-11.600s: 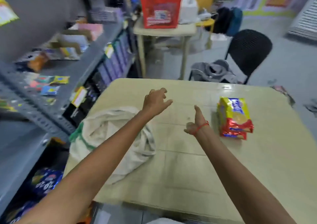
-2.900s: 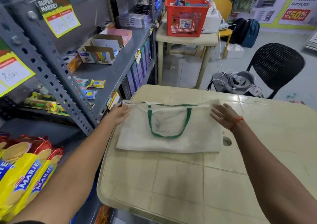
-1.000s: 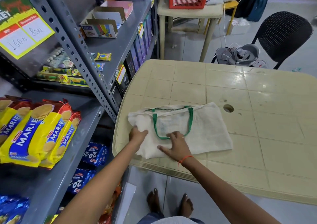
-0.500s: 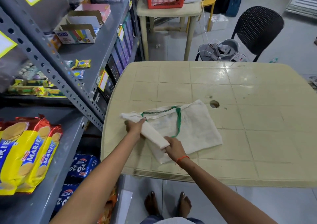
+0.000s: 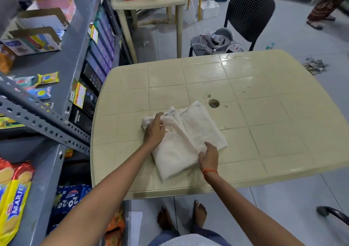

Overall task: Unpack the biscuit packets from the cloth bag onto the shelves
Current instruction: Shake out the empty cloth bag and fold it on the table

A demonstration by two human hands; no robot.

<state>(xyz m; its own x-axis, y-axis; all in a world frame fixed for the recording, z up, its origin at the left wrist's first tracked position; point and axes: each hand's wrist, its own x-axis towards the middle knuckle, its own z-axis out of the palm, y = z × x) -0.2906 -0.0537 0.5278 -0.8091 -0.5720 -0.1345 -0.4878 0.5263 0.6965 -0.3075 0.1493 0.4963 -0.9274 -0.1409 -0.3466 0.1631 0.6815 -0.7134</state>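
Head view: the cloth bag (image 5: 200, 125) lies folded on the tabletop (image 5: 264, 113). The left hand (image 5: 154, 128) grips its far corner with curled fingers. The right hand (image 5: 208, 157) sits on its near edge; pressing or pinching, I cannot tell. The biscuit packets (image 5: 13, 194) lie on the grey shelf (image 5: 41, 189), at the left.

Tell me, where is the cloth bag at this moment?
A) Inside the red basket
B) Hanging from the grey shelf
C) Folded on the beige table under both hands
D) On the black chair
C: the cloth bag lies folded on the table, with the left hand and the right hand both on it.
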